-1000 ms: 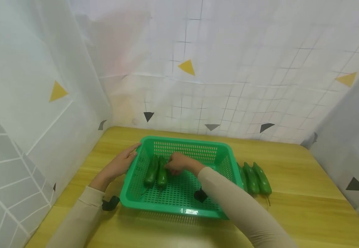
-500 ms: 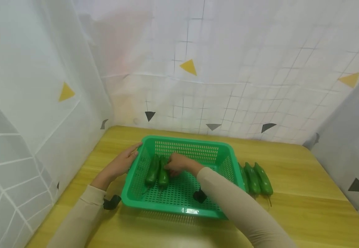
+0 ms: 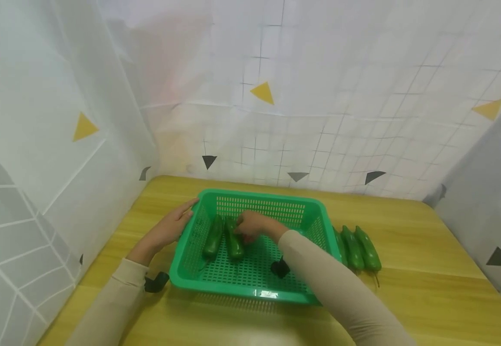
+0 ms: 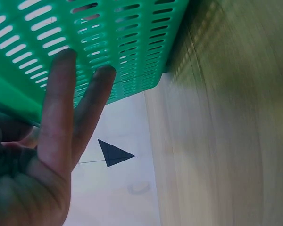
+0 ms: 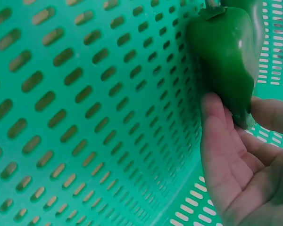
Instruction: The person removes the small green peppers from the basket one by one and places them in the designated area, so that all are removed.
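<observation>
A green plastic basket point(image 3: 222, 289) with slotted walls stands on the wooden table. Inside it my right hand point(image 3: 253, 226) pinches a long green pepper point(image 3: 234, 246) near its narrow far end; in the right wrist view the thumb point(image 5: 273, 114) and fingers point(image 5: 217, 141) lie on opposite sides of that tip. Another green pepper point(image 3: 213, 241) lies to its left, a narrow gap apart. At the basket's left side rests my left hand point(image 3: 168, 228). Two of its straight fingers point(image 4: 59, 113) touch the slotted outer wall in the left wrist view.
Outside the basket's right wall, several green peppers point(image 3: 367, 250) lie side by side on the table point(image 3: 423, 269). Pale patterned sheeting point(image 3: 341, 96) rises behind the table and along both sides. A small black object point(image 3: 156, 282) sits beneath each wrist.
My right hand has shifted slightly right with the pepper, widening the gap from the pepper on the left. My left hand stays at the basket's side.
</observation>
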Demonstrator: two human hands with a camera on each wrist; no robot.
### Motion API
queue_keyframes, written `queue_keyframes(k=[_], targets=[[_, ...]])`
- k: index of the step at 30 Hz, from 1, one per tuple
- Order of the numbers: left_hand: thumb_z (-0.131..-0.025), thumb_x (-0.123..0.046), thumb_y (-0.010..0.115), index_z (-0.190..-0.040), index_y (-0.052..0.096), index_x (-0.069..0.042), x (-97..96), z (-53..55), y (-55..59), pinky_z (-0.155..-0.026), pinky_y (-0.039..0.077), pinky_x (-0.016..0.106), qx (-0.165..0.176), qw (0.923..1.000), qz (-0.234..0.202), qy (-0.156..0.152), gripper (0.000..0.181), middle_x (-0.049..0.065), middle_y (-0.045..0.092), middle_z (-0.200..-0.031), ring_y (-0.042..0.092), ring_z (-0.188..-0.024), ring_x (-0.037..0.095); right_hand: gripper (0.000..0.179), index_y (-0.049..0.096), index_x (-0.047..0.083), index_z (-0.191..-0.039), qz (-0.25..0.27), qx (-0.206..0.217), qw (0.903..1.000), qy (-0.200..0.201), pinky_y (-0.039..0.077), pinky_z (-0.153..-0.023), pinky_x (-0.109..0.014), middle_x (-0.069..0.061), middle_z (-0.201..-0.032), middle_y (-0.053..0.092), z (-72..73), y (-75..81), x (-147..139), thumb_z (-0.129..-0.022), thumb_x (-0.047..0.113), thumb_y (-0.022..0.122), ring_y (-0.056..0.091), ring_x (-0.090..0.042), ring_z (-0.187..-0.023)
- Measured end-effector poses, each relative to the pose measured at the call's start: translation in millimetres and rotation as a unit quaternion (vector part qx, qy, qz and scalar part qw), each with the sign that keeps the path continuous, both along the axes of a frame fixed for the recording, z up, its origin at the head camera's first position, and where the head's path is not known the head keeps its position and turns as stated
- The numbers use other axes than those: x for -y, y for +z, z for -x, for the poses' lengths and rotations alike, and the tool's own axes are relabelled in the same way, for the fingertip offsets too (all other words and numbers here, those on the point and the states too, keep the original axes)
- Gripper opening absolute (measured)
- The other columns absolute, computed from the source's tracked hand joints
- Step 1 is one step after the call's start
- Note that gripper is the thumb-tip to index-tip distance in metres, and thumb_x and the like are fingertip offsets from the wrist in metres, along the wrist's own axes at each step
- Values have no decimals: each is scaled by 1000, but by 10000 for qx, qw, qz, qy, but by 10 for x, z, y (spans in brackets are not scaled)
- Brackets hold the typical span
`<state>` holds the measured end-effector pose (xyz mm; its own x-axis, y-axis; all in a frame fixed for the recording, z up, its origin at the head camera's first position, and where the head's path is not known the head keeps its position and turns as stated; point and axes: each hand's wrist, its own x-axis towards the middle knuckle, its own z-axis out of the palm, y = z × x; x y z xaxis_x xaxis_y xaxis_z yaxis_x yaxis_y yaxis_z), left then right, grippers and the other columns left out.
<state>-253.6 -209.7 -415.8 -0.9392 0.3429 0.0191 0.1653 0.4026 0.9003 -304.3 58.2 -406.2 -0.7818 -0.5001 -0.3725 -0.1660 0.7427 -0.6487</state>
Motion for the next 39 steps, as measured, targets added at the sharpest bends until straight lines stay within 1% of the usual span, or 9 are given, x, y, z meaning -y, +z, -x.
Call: queue_keyframes(k=[4, 11, 15, 21, 24, 26, 31, 33, 39], targets=[[-113, -19, 32, -163, 21, -8, 16, -10, -8, -85, 52, 42, 29, 10000, -45, 36, 52, 23, 48, -131, 61, -85, 26, 21, 68, -7, -111, 28, 36, 10000, 19, 60, -70, -35, -12, -86, 68, 1, 15, -1, -100, 10, 63, 71, -27, -78], [-113, -20, 32, -163, 22, -8, 26, 1, -34, -106, 38, 54, -165, 9999, 21, 15, 52, 22, 33, -157, 51, -121, 34, 16, 70, -3, -99, -96, -110, 9998, 165, 60, -68, -34, -12, -84, 68, -4, 55, 7, -101, 10, 60, 70, -26, -76], [-113, -18, 33, -162, 23, -7, 48, -44, -35, -103, 40, 52, -154, 9998, 29, 127, 52, 23, 39, -151, 56, -112, 31, 16, 70, -3, -95, -11, -128, 9996, 252, 60, -68, -35, -13, -82, 68, -1, 66, 26, -101, 9, 60, 71, -27, -75], [-113, -19, 32, -163, 21, -9, 80, -88, -39, -79, 55, 41, 65, 9998, -192, 42, 52, 23, 51, -120, 61, -77, 24, 20, 69, -6, -110, 53, -53, 9999, 92, 60, -68, -34, -12, -86, 68, 14, 44, 15, -100, 9, 62, 70, -25, -77], [-113, -19, 32, -163, 21, -9, 76, -82, -43, -78, 56, 43, 70, 9997, -249, 49, 52, 23, 51, -119, 61, -78, 27, 20, 69, -6, -111, 128, -62, 9998, 120, 60, -69, -34, -12, -88, 68, 29, 51, -21, -100, 9, 61, 70, -24, -78], [-113, -20, 33, -163, 23, -9, 64, -70, -49, -87, 53, 45, -27, 9998, -151, 84, 52, 24, 50, -132, 62, -94, 29, 17, 69, -5, -105, 107, -124, 9997, 172, 60, -69, -34, -12, -87, 68, 33, 62, -57, -100, 9, 61, 70, -25, -78], [-113, -21, 33, -163, 23, -9, -3, -12, -69, -101, 43, 50, -109, 9998, -108, -83, 52, 20, 33, -158, 57, -112, 29, 15, 68, -4, -93, -35, -293, 9995, 134, 60, -68, -35, -12, -82, 68, -10, 105, -198, -100, 8, 60, 70, -25, -75], [-113, -21, 32, -163, 22, -10, -16, 3, -70, -97, 46, 49, -27, 9998, -182, -108, 52, 21, 36, -154, 61, -97, 29, 15, 69, -4, -96, -14, -322, 9994, 148, 60, -68, -36, -12, -82, 69, -26, 132, -241, -100, 7, 60, 70, -25, -75], [-113, -19, 31, -163, 21, -8, 7, -2, -56, -87, 51, 43, 33, 9999, -159, -45, 52, 24, 49, -133, 61, -84, 24, 25, 67, -8, -117, 136, -311, 9992, 205, 61, -71, -38, -11, -85, 70, -38, 219, -305, -101, 9, 60, 71, -22, -74]])
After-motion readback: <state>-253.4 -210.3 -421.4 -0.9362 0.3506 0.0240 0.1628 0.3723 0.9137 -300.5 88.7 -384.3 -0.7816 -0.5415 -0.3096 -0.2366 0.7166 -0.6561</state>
